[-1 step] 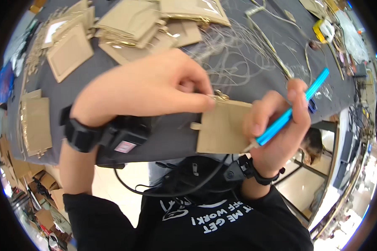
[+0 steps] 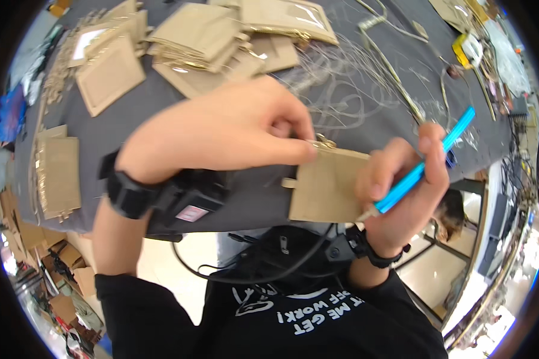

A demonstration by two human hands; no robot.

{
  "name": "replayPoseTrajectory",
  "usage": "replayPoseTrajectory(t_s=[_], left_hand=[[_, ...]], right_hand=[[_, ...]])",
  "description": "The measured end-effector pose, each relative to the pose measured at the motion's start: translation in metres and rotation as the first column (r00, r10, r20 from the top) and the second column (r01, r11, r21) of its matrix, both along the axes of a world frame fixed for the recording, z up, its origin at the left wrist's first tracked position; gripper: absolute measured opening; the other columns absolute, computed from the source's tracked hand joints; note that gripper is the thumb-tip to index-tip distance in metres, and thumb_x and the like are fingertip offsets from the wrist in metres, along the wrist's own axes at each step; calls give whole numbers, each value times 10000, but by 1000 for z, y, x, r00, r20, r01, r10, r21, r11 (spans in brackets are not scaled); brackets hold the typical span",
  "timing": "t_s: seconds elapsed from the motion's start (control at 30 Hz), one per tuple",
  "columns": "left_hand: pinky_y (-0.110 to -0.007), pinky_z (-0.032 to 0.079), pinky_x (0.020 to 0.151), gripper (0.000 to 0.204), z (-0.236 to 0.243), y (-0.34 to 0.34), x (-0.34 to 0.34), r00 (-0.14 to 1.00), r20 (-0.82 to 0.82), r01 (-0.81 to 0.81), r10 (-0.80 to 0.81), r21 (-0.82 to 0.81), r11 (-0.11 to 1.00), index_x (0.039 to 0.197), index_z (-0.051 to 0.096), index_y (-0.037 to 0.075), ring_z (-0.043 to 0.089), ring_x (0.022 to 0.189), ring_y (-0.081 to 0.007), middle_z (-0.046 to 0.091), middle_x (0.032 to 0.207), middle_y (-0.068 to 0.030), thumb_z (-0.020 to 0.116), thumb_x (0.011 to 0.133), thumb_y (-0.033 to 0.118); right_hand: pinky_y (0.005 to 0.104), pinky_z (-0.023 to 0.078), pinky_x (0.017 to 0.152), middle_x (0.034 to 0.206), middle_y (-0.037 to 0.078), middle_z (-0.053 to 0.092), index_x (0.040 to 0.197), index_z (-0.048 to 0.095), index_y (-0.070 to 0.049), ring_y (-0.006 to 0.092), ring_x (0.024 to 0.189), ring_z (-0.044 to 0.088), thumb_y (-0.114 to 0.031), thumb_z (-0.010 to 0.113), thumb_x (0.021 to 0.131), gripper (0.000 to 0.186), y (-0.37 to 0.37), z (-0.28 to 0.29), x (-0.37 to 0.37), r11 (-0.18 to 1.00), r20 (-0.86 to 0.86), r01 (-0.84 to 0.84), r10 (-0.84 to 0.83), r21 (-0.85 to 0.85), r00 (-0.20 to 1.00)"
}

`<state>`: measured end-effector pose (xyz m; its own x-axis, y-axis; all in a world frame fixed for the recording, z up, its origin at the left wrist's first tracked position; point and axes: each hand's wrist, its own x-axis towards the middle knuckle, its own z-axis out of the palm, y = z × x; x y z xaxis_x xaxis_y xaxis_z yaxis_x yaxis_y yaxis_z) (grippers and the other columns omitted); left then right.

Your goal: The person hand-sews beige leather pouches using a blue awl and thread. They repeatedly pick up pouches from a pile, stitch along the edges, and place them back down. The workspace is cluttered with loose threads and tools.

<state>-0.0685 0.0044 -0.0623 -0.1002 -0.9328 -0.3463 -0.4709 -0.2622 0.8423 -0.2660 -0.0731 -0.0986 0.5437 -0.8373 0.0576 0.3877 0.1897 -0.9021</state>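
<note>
Head view shows the beige pouch [image 2: 320, 191] at the table's [image 2: 259, 200] near edge, seemingly unfinished, left hand [image 2: 221, 128] pinched at its top, right hand [image 2: 408, 209] gripping a blue tool [image 2: 455, 130], while other pouches [image 2: 191, 36] at the table's far side cannot be judged finished.

beige pouch [image 2: 326, 185] | right edge mostly hidden | left hand [image 2: 227, 128] | seemingly blurred

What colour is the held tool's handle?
The handle is bright blue, as the head view shows.

Over the counter [image 2: 260, 203], a card holder [image 2: 326, 191] is held before a thread tangle [image 2: 344, 96], flanked on the left by stacked holders [image 2: 191, 36].
</note>
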Motion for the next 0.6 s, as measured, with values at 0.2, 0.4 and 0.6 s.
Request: replayPoseTrajectory(t_s=[0.2,0.4,0.6], left_hand=[[-215,269,494,195,23,33,20,987,68,-139,146,-107,985,877,665,-7,342,572,-18,432,614,75,695,869,185],[-176,310,486,203,64,129,77,642,271,-694,717,-193,694,943,680,50,429,606,17,595,739,68,651,897,246],[-206,288,410,264,33,170,142,357,467,-814,809,-269,514,1026,632,36,409,524,-13,460,616,72,599,919,275]], right_hand=[[260,254,277,451,74,418,984,353,-132,138,286,300,-316,282,1033,203,-6,13,-20,998,347,31,-48,56,937],[229,201,268,498,43,404,987,379,-110,99,298,234,-282,265,1043,214,-35,8,-33,985,303,174,-168,5,938],[248,203,293,486,47,413,978,374,-122,100,306,261,-294,296,1039,198,-32,-5,-19,986,228,162,-165,34,959]])
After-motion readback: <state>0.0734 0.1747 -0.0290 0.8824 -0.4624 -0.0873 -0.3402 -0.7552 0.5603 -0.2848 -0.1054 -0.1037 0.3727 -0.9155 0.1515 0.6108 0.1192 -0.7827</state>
